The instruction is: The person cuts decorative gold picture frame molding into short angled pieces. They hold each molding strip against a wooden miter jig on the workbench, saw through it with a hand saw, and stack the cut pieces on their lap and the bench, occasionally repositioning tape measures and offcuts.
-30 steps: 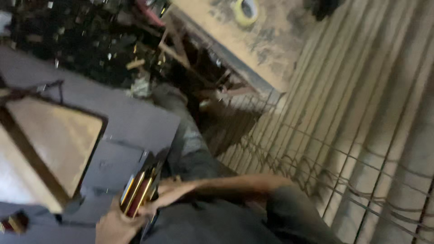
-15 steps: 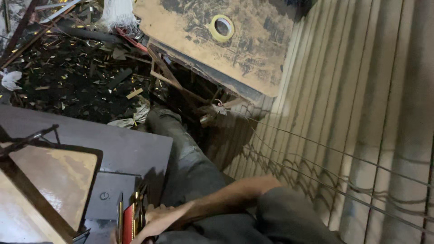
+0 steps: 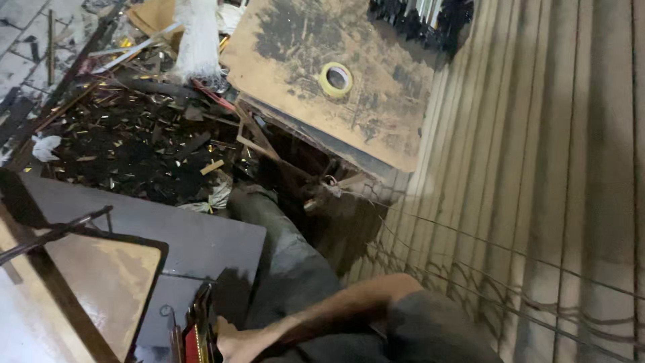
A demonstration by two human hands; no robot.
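Observation:
Only one arm shows, which I take as my right. Its bare forearm runs from a dark sleeve (image 3: 430,329) leftward across my grey trouser leg (image 3: 289,262). My right hand (image 3: 232,344) is at the bottom edge, partly cut off. Its fingers are closed around a bundle of red and yellow sticks (image 3: 195,333) standing beside a dark grey sheet (image 3: 201,232). My left hand is out of view.
A wood-topped stand with a black metal frame (image 3: 101,282) is at the lower left. Dark scrap litter (image 3: 127,141) lies beyond it. A stained brown board (image 3: 376,114) carries a yellow tape roll (image 3: 336,79). Ribbed metal sheeting (image 3: 537,168) and loose wire (image 3: 470,282) fill the right.
The view has swung upward and left, bringing the brown board and scrap pile to the centre. My hand and the bundle have slid to the bottom edge.

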